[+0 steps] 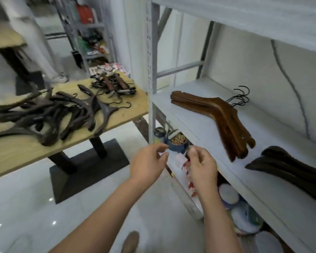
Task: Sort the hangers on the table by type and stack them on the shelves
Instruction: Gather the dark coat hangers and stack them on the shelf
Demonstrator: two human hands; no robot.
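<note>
Partly done: brown wooden hangers point(217, 110), black curved hangers point(290, 167) shelved right of fingers point(161, 146); dark hanger pile point(53, 114) unsorted left; left hand point(148, 161), right hand point(202, 167) slack, empty.

Pale matt wooden table top point(128, 114), dark smooth hangers point(49, 114) heaped on it, brown satin-finished wooden hangers point(224, 117) with black metal hooks point(242, 96), grey painted metal shelf point(199, 125), glossy white floor point(35, 207)

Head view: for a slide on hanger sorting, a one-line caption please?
Left hand and right hand, both empty, between table piled with dark hangers and shelf holding stacked brown hangers.
</note>
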